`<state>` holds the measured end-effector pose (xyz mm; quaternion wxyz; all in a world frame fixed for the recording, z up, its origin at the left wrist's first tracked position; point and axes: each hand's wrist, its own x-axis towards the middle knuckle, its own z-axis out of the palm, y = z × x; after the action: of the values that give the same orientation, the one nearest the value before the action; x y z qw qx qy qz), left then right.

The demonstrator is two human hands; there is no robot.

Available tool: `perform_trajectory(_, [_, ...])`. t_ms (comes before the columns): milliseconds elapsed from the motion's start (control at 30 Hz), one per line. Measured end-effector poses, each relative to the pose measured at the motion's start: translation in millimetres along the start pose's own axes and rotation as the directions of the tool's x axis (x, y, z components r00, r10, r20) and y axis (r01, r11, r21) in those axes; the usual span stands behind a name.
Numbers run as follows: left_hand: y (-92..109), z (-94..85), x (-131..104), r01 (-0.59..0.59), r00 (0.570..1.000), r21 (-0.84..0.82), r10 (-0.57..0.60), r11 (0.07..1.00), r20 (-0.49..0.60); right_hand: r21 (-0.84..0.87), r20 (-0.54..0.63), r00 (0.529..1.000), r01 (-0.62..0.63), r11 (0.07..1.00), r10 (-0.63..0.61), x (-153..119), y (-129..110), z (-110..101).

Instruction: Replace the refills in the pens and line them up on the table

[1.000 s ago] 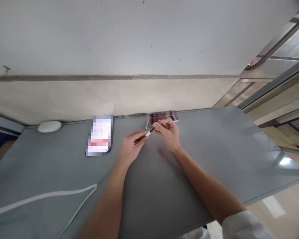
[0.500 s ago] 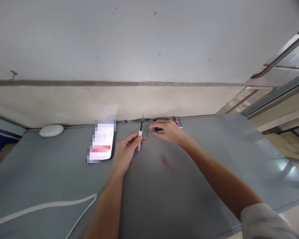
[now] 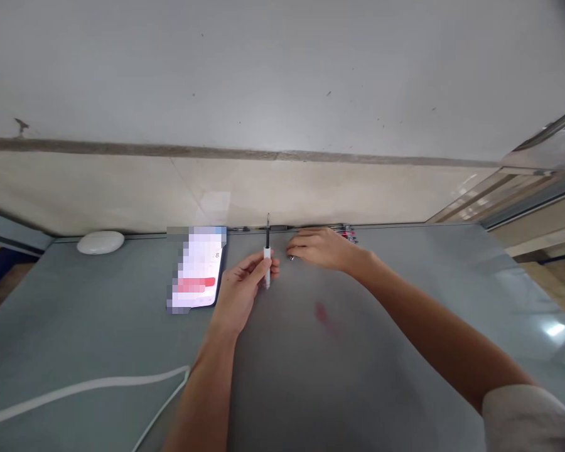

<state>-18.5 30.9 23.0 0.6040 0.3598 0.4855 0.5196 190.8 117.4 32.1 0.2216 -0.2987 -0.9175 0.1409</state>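
Note:
Between the thumb and fingers of my left hand point(image 3: 245, 279) is a pen point(image 3: 267, 263), held upright in the view. Its lower barrel is white, the upper part is thin and dark, and a narrow tip points toward the wall. To the right, my right hand point(image 3: 322, 248) is palm down at the table, fingers curled together. A small silvery piece point(image 3: 292, 257) shows under its fingertips; most of it is hidden. Behind that hand, several pens or refills point(image 3: 348, 232) with red and dark ends lie along the wall, partly covered.
A phone point(image 3: 198, 267) with a lit, partly blurred screen lies left of my left hand. Farther left is a white rounded case point(image 3: 100, 242). A white cable point(image 3: 98, 383) crosses the grey table point(image 3: 311, 376) at lower left. The wall point(image 3: 334, 194) borders the table's far edge.
My right hand has lowered and its fingers have drawn closer together, covering more of the silvery piece. The left hand keeps its hold on the pen. The view has shifted slightly.

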Motion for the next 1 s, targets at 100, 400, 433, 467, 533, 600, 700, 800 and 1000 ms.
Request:
perform_trajectory(100, [1,0.2,0,0.001,1.0,-0.019,-0.001,1.0,-0.003,0.062,0.046,0.998,0.03,0.998,-0.032,1,3,-1])
perform_trajectory(400, [-3,-3.7,2,-0.004,1.0,-0.106,0.006,0.994,0.018,0.397,-0.22,0.962,-0.063,0.916,0.162,1,-20,1])
perform_trajectory(433, [-3,-4.0,3,-0.007,1.0,-0.111,0.01,0.994,0.019,0.436,-0.273,0.934,-0.095,0.895,0.232,-1,-25,4])
perform_trajectory(467, [-4,-4.0,3,-0.01,1.0,-0.116,0.012,0.993,0.02,0.5,-0.296,0.91,-0.112,0.859,0.29,-4,-30,8])
perform_trajectory(533, [-4,-3.3,3,-0.012,1.0,-0.125,0.015,0.992,0.026,0.664,-0.285,0.845,-0.167,0.729,0.453,-11,-40,16])
perform_trajectory(600, [-3,-2.2,2,-0.011,0.999,-0.125,0.016,0.992,0.034,0.806,-0.219,0.764,-0.209,0.554,0.607,-19,-47,24])
perform_trajectory(700, [-1,-0.8,1,-0.01,0.998,-0.116,0.017,0.993,0.056,0.943,-0.062,0.713,-0.188,0.276,0.698,-31,-56,30])
perform_trajectory(800, [-1,0.1,-1,-0.003,0.995,-0.109,0.014,0.994,0.096,0.986,0.022,0.695,-0.135,0.1,0.719,-41,-61,31])
perform_trajectory(1000, [-1,6.2,-3,0.009,0.988,-0.048,-0.001,0.999,0.156,0.999,0.04,0.73,-0.034,-0.023,0.682,-48,-57,28])
